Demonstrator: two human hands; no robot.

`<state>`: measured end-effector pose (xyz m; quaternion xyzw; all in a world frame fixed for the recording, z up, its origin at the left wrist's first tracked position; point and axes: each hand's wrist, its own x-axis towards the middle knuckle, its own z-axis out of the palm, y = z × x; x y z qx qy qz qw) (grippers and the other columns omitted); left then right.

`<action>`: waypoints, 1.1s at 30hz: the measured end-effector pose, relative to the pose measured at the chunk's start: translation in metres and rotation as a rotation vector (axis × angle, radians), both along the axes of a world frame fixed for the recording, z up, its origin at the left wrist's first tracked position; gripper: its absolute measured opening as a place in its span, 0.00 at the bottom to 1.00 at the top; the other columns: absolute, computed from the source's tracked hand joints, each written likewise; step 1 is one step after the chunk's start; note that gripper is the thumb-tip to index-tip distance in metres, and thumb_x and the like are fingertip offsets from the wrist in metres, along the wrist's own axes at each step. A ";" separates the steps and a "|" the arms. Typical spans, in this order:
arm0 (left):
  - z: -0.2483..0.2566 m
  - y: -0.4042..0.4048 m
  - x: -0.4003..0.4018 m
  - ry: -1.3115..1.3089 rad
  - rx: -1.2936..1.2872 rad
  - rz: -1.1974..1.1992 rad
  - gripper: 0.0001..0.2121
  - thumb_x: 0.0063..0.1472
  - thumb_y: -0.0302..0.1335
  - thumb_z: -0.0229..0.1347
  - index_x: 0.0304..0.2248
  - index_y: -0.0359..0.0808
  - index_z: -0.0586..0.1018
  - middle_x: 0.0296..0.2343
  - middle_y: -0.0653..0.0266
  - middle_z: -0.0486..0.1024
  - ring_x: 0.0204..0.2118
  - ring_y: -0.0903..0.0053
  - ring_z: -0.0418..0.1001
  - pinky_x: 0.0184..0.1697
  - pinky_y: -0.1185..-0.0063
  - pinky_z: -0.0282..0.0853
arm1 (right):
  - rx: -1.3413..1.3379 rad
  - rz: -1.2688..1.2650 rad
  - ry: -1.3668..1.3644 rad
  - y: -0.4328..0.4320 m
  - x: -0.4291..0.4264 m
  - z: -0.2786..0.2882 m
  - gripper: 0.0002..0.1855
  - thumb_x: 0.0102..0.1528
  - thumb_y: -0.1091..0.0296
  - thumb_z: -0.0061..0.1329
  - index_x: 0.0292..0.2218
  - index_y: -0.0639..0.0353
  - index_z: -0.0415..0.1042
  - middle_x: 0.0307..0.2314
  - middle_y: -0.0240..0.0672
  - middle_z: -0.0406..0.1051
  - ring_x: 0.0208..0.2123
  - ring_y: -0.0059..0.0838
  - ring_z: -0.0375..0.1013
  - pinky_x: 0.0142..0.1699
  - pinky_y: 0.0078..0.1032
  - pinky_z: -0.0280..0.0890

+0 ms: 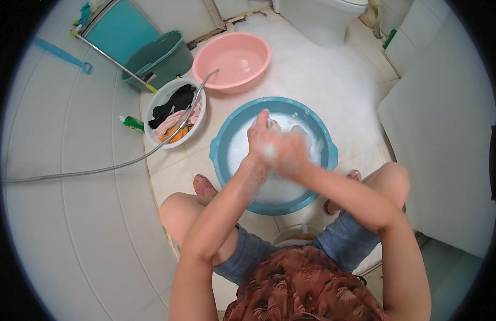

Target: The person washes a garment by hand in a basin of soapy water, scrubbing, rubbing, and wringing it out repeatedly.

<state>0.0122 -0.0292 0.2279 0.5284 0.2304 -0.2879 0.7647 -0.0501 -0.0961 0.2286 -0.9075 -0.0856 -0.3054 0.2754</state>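
Note:
A blue plastic basin (226,176) filled with suds stands on the floor between my feet. Over its middle, my left hand (258,134) and my right hand (290,150) press together, both wet and streaked with foam. The right one is blurred by motion. Between and just beyond the fingers shows a small greyish patch, perhaps wet cloth; whether it is gripped I cannot make out. A grey lump (300,131) sits in the foam past my right hand. Soapy water (278,192) hides whatever lies deeper.
A white basin (148,134) holds black, pink and orange clothes. A metal shower hose (127,163) crosses it into a pink basin (260,82). Behind are a green bucket (168,60) and mop pole (107,54). A green bottle (132,123) lies by the wall; a toilet (324,20) stands beyond floor foam.

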 end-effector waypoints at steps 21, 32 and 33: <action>0.040 0.063 0.019 -0.424 0.307 -0.790 0.19 0.48 0.34 0.58 0.37 0.28 0.73 0.31 0.65 0.73 0.33 0.82 0.68 0.37 0.82 0.63 | 1.062 0.027 0.746 -0.130 0.030 0.027 0.17 0.44 0.55 0.54 0.29 0.59 0.69 0.23 0.31 0.68 0.25 0.21 0.67 0.29 0.18 0.63; 0.038 0.069 0.019 -0.054 -0.347 -0.269 0.15 0.58 0.35 0.48 0.38 0.30 0.71 0.34 0.63 0.72 0.34 0.80 0.72 0.39 0.80 0.68 | 0.995 0.194 0.773 -0.119 0.018 0.025 0.14 0.49 0.60 0.47 0.33 0.62 0.71 0.29 0.33 0.70 0.31 0.22 0.67 0.37 0.20 0.62; 0.038 0.061 0.017 -0.052 -0.354 -0.275 0.15 0.58 0.35 0.48 0.38 0.30 0.71 0.34 0.63 0.72 0.34 0.80 0.72 0.39 0.80 0.68 | 0.989 0.145 0.674 -0.113 0.018 0.024 0.15 0.50 0.60 0.45 0.33 0.63 0.71 0.29 0.33 0.70 0.31 0.22 0.67 0.37 0.20 0.62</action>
